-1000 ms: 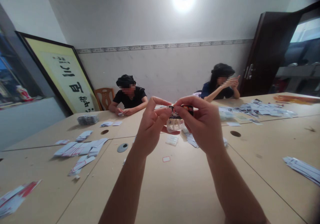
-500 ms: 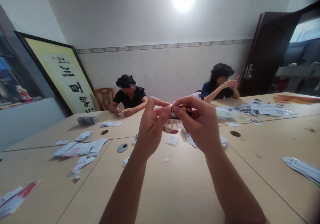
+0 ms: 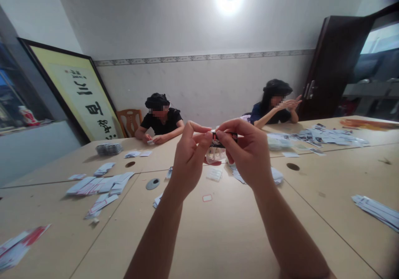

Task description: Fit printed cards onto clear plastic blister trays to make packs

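Raised above the table, my left hand (image 3: 192, 158) and my right hand (image 3: 246, 150) meet around one small pack. Its top part is a dark printed card (image 3: 231, 139) with red and orange marks, and below hangs a clear plastic blister (image 3: 215, 154) with small things inside that I cannot make out. Both thumbs press on the card's face, with the index fingers along its upper edge. Both hands are closed on it, and much of the pack is hidden behind the fingers. Beneath them a clear plastic tray (image 3: 214, 174) lies on the table.
The pale wooden table (image 3: 218, 237) carries white card stacks (image 3: 99, 184) at left, more cards (image 3: 378, 210) at right and a red-bordered label (image 3: 207, 198). A grey cable-hole cover (image 3: 152, 183) lies left of centre. Across sit two people, at left (image 3: 162, 121) and right (image 3: 279, 102).
My hands stay almost in place; the card and blister between them have tilted slightly. The person at right has spread their fingers a little.
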`<action>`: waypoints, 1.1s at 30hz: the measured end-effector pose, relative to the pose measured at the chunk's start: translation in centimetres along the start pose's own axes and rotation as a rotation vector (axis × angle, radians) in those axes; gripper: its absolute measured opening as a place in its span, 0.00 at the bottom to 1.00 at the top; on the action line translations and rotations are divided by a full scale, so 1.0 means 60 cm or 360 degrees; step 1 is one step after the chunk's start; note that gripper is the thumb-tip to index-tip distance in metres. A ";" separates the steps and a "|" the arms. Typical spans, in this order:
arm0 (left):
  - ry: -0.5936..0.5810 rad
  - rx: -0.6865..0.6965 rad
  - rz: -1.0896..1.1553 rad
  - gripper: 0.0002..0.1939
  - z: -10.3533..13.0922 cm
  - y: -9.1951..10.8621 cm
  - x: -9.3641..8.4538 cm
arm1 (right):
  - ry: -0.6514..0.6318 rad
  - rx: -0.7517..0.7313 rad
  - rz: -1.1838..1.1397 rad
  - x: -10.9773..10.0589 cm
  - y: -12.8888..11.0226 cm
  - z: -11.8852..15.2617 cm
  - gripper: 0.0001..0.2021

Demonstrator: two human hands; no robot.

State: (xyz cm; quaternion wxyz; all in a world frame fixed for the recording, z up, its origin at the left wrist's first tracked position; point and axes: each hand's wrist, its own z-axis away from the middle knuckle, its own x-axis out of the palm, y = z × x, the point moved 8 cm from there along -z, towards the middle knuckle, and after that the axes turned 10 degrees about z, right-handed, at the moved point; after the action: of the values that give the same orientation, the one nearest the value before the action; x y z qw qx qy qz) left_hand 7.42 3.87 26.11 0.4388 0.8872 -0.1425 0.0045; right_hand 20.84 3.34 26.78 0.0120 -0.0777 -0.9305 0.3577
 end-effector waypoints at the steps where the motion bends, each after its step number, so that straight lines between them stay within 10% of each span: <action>1: 0.0003 0.0008 -0.0019 0.15 0.000 0.001 -0.001 | -0.0002 0.0007 -0.0009 0.000 -0.001 0.000 0.04; 33: 0.0019 0.0024 0.0158 0.15 -0.010 0.012 -0.025 | -0.0007 0.0136 -0.0332 -0.007 0.012 -0.011 0.12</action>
State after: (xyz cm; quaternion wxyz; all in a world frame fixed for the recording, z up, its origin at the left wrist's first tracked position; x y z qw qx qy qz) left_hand 5.89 4.30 26.82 0.4322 0.8823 -0.1837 0.0327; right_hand 21.39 4.24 26.81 0.0504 0.0209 -0.9174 0.3941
